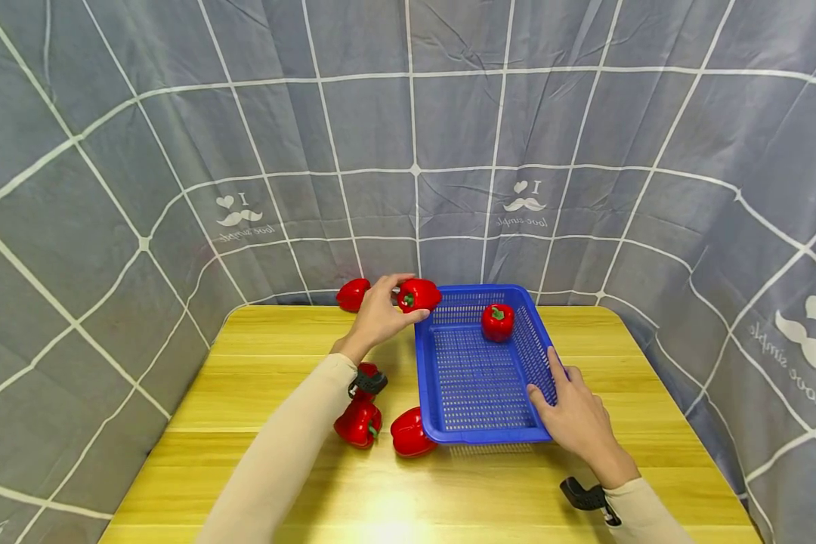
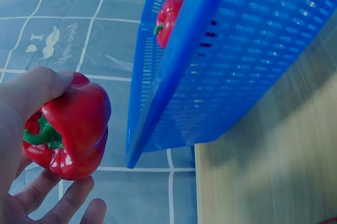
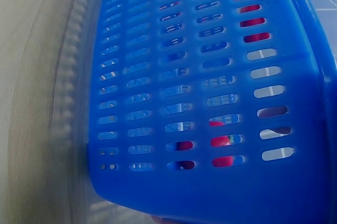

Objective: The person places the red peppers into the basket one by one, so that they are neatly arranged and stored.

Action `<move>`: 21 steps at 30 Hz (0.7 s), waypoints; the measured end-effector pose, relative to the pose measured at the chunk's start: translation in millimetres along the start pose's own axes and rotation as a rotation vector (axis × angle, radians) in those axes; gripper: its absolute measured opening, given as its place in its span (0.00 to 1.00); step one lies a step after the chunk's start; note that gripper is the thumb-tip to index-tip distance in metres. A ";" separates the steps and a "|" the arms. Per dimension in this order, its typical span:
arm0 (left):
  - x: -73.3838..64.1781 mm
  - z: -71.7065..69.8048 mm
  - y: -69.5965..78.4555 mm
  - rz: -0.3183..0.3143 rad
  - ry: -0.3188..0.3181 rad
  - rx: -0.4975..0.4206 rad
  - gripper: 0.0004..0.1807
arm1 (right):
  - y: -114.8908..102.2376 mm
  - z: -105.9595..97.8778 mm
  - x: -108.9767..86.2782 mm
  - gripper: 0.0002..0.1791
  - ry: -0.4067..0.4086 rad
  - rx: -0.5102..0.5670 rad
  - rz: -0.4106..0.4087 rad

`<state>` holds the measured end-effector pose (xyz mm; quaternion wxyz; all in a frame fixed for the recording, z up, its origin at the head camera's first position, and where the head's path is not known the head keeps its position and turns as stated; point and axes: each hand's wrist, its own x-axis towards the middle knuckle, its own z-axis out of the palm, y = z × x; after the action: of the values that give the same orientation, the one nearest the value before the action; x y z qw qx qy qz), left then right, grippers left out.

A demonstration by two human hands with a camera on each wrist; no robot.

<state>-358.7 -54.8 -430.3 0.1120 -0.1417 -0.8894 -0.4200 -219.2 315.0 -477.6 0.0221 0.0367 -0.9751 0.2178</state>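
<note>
Grey grid-print curtain (image 1: 367, 128) wraps the back and sides, with a wood-grain table (image 1: 449, 499) under everything. Biggest thing on it is our blue perforated plastic basket (image 1: 489, 436); our right hand (image 1: 574, 412) grips its right wall, thumb inside, and we'd want that firm so it doesn't skid. Our left hand (image 1: 379, 313) pinches a red bell pepper (image 1: 423, 293) between thumb and fingers, right by the left rim. Best bet imo: clear the rim fully, then lower it in gently, since something that smooth and round will probably roll. We'd aim for the near half, as another pepper (image 1: 498, 323) sits toward the far right. Four loose peppers (image 1: 358, 425) lie outside, so mind the forearm. Green stem (image 2: 45, 135) faces our palm; gripping the body seems safer.
</note>
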 end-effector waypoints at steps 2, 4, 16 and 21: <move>2.6 2.8 2.3 0.006 -0.007 0.008 0.43 | 0.4 0.0 0.0 0.51 -0.002 -0.001 0.003; 5.3 5.4 5.0 0.011 -0.013 0.019 0.43 | 0.7 0.0 0.0 0.51 -0.005 -0.002 0.007; 16.5 19.2 15.6 0.000 -0.048 0.035 0.42 | -0.4 0.5 0.6 0.50 0.011 -0.002 -0.004; 22.4 24.7 15.0 -0.006 -0.057 0.049 0.42 | 0.0 1.4 1.4 0.50 0.007 -0.003 -0.001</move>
<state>-376.4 -22.9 -427.9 0.0886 -0.1480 -0.9027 -0.3941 -220.6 314.3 -478.8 0.0258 0.0362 -0.9752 0.2167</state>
